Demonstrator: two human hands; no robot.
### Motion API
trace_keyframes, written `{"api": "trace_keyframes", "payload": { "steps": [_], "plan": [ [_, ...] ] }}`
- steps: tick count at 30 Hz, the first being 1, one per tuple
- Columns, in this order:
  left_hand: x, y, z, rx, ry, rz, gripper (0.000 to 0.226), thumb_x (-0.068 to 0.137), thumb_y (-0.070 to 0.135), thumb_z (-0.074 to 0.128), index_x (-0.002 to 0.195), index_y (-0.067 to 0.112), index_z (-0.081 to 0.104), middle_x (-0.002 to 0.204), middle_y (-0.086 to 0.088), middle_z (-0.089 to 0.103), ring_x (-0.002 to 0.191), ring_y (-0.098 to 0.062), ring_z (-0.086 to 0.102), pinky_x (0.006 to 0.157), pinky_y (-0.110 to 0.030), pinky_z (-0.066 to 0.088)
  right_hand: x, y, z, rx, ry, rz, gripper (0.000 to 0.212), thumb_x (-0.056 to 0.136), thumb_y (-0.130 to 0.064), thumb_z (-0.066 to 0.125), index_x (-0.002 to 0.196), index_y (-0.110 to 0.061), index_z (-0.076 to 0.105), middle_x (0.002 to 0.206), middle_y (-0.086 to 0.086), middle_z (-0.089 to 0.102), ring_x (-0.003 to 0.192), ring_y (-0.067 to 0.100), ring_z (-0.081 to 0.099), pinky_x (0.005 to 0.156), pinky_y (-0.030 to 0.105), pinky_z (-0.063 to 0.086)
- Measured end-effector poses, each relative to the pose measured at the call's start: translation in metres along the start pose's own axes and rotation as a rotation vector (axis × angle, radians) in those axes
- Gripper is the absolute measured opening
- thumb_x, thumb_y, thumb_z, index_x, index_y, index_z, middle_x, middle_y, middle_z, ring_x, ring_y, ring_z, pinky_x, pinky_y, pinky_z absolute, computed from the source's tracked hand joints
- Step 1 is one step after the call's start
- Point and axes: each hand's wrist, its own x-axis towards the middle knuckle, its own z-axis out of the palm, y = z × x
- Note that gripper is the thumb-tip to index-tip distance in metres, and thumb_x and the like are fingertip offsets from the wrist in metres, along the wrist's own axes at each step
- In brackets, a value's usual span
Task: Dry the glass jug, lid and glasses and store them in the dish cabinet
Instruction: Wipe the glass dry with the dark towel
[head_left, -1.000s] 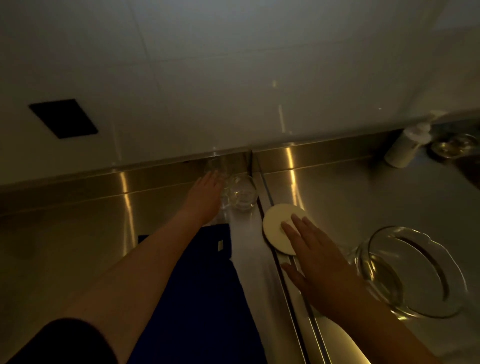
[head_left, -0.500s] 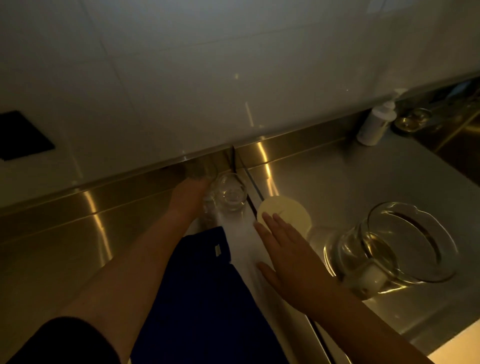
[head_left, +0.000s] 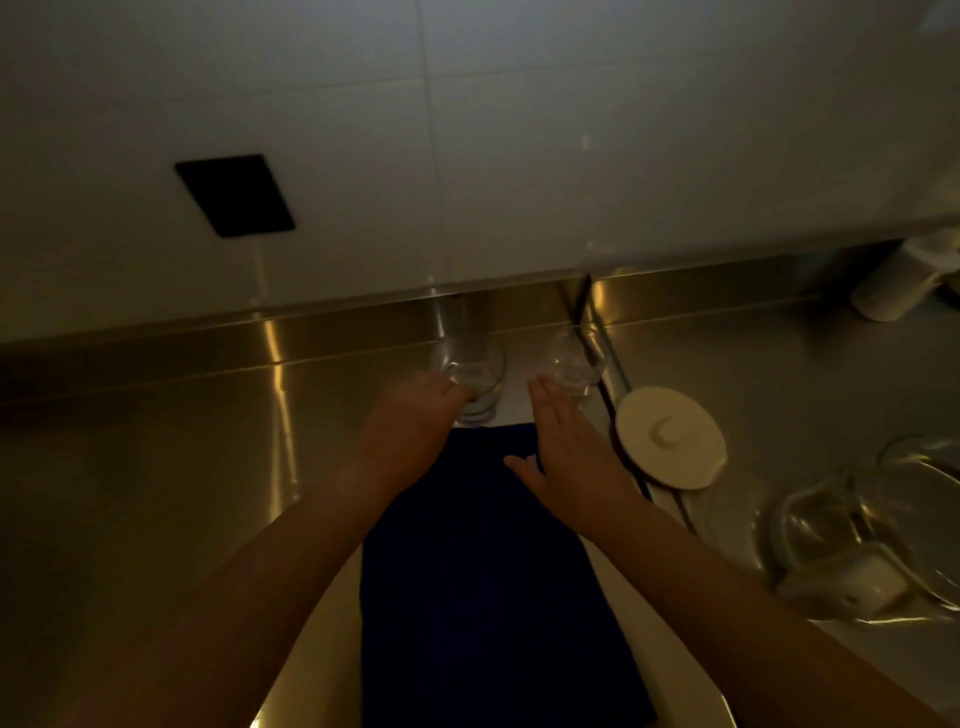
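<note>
Two clear glasses stand at the back of the steel counter. My left hand (head_left: 410, 426) is curled around the left glass (head_left: 475, 371). My right hand (head_left: 566, 452) is flat with fingers extended, its fingertips just short of the right glass (head_left: 574, 364), holding nothing. A round white lid (head_left: 670, 439) lies on the counter to the right of that hand. The glass jug (head_left: 878, 530) rests on its side at the far right, its white handle toward me. A dark blue cloth (head_left: 483, 571) lies spread under both forearms.
The steel counter (head_left: 156, 467) has a raised back edge below a white tiled wall with a black plate (head_left: 234, 195). A seam with a dark groove (head_left: 613, 374) runs between the glasses and the lid. A white soap bottle (head_left: 904, 280) stands at the far right.
My right hand left the lid and moved left toward the right glass. My left hand closed around the left glass. The view swung to the left.
</note>
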Motion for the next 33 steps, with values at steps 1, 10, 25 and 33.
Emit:
{"api": "trace_keyframes", "payload": {
  "steps": [1, 10, 25, 33],
  "plan": [
    [-0.009, 0.003, -0.005, -0.014, 0.012, 0.015, 0.036, 0.063, -0.008, 0.075, 0.097, 0.006, 0.071, 0.087, -0.013, 0.069, 0.076, -0.029, 0.066, 0.061, -0.031, 0.051, 0.001, -0.004, 0.005, 0.012, 0.008, -0.010, 0.089, 0.091, -0.043, 0.055, 0.150, -0.012, -0.004, 0.159, 0.005, -0.003, 0.144, 0.011, -0.002, 0.111, 0.020, 0.000],
    [-0.071, 0.038, -0.029, -0.114, 0.077, 0.005, 0.034, 0.065, 0.000, 0.081, 0.096, 0.005, 0.070, 0.088, -0.009, 0.070, 0.079, -0.023, 0.068, 0.068, -0.026, 0.051, -0.010, -0.037, 0.043, 0.413, 0.048, 0.050, 0.110, 0.073, -0.046, 0.077, 0.149, -0.033, -0.002, 0.152, -0.001, 0.029, 0.131, 0.005, 0.034, 0.103, 0.027, 0.037],
    [-0.091, 0.059, -0.020, 0.123, -0.066, 0.112, 0.077, 0.074, 0.016, 0.075, 0.141, 0.013, 0.037, 0.145, -0.009, 0.041, 0.134, -0.024, 0.038, 0.111, -0.040, 0.023, -0.037, -0.038, 0.037, 0.344, 0.144, -0.238, 0.073, 0.075, -0.033, 0.071, 0.137, -0.033, 0.032, 0.131, -0.017, 0.042, 0.120, -0.003, 0.043, 0.094, 0.011, 0.041],
    [-0.100, 0.070, 0.010, 0.167, -0.117, 0.042, 0.077, 0.057, 0.029, 0.087, 0.122, 0.000, 0.059, 0.126, -0.014, 0.060, 0.118, -0.024, 0.056, 0.100, -0.036, 0.040, -0.057, -0.013, 0.056, 0.076, 0.006, -0.225, 0.082, 0.076, -0.033, 0.072, 0.144, -0.012, 0.032, 0.139, 0.003, 0.047, 0.122, 0.016, 0.048, 0.096, 0.019, 0.035]
  ]
}}
